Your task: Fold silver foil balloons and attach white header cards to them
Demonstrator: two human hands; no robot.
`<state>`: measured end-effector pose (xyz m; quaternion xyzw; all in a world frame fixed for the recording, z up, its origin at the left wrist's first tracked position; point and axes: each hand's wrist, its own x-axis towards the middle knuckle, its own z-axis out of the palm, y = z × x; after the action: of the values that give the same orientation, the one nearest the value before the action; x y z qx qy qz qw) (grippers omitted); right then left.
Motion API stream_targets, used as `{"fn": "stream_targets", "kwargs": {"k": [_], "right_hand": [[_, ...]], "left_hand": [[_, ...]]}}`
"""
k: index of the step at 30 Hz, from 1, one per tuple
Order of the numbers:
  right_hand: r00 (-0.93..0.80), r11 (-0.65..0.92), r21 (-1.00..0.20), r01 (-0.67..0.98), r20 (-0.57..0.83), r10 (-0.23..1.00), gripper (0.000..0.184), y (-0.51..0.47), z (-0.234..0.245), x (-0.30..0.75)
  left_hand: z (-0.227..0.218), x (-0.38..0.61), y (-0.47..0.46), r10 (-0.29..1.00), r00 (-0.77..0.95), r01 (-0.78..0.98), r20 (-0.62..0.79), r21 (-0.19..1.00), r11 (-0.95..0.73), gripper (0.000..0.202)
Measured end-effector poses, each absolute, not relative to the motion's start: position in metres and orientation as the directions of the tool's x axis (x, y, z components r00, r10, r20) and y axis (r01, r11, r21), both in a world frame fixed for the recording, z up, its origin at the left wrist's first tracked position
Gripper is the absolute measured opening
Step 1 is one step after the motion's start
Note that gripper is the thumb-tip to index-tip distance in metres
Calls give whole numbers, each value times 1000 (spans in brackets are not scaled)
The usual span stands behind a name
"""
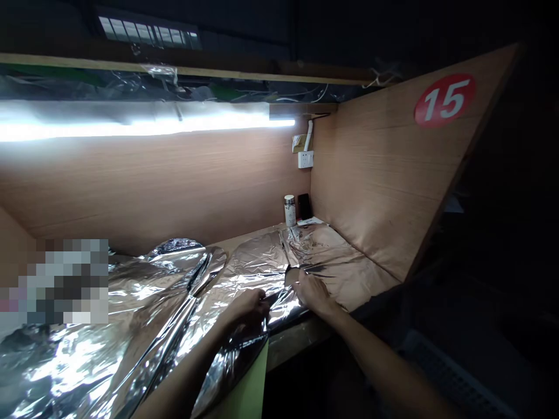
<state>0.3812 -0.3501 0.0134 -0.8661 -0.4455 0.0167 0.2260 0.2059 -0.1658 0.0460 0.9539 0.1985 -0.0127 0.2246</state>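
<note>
Shiny silver foil [257,267] lies flat and wrinkled across the work surface, its far edge curving. My left hand [250,305] is closed at the near edge of the foil, fingers curled over a dark fold. To its right, my right hand [311,291] has its fingers bent and pressed together beside a small rounded brown patch with a dark rim [292,276]. Its fingertips are partly hidden, so what they pinch is unclear. More silver foil [144,285] spreads to the left in overlapping layers with rounded edges.
A lidded bottle [290,212] and a dark phone [304,206] stand in the back right corner, below a white socket [305,159]. A wooden side panel [384,174] marked 15 rises at right. A lit tube [148,127] runs along the back. Yellow-green sheet [248,384] hangs in front.
</note>
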Motion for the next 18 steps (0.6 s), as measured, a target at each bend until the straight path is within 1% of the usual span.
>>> {"fn": "stream_targets", "kwargs": {"k": [1, 2, 3, 4, 5, 6, 7, 8, 9, 10, 11, 14, 16, 18], "right_hand": [[651, -521, -432, 736, 241, 720, 36, -359, 14, 375], [707, -520, -504, 690, 311, 635, 42, -368, 13, 366], [751, -475, -606, 639, 355, 557, 47, -377, 11, 355], [781, -339, -746, 573, 373, 500, 50, -385, 9, 342], [784, -151, -868, 474, 337, 521, 53, -392, 6, 327], [745, 26, -944, 328, 275, 607, 55, -398, 4, 312], [669, 155, -977, 150, 215, 712, 55, -402, 4, 298], [568, 205, -979, -9, 163, 806, 53, -406, 6, 285], [484, 210, -969, -131, 122, 866, 48, -409, 10, 276], [427, 191, -958, -211, 86, 900, 43, -412, 15, 270], [388, 161, -953, -258, 51, 920, 39, -415, 20, 267], [273, 67, -943, -325, -26, 962, 36, -421, 30, 268], [244, 67, -925, -374, -29, 969, 38, -422, 29, 271], [265, 106, -902, -419, -10, 964, 38, -421, 23, 271]], "left_hand": [[52, 201, -168, 378, 920, 381, -105, 471, -796, 15], [58, 195, -174, 386, 919, 373, -87, 517, -771, 18], [62, 186, -183, 394, 917, 360, -63, 554, -751, 24], [65, 177, -195, 398, 917, 336, -38, 612, -716, 30], [66, 166, -209, 401, 916, 297, -18, 703, -646, 36], [65, 155, -224, 405, 914, 241, -5, 812, -532, 41], [63, 145, -240, 412, 911, 168, 2, 911, -376, 44], [60, 136, -254, 421, 907, 95, -2, 975, -199, 45], [57, 128, -266, 430, 903, 39, -20, 999, -36, 47], [54, 121, -276, 435, 899, 14, -48, 997, 81, 50], [51, 115, -283, 440, 894, 18, -78, 990, 138, 53], [43, 103, -292, 469, 871, 54, -145, 978, 202, 58], [39, 98, -296, 503, 850, 45, -157, 973, 227, 56], [35, 92, -300, 542, 827, 24, -152, 972, 236, 50]]}}
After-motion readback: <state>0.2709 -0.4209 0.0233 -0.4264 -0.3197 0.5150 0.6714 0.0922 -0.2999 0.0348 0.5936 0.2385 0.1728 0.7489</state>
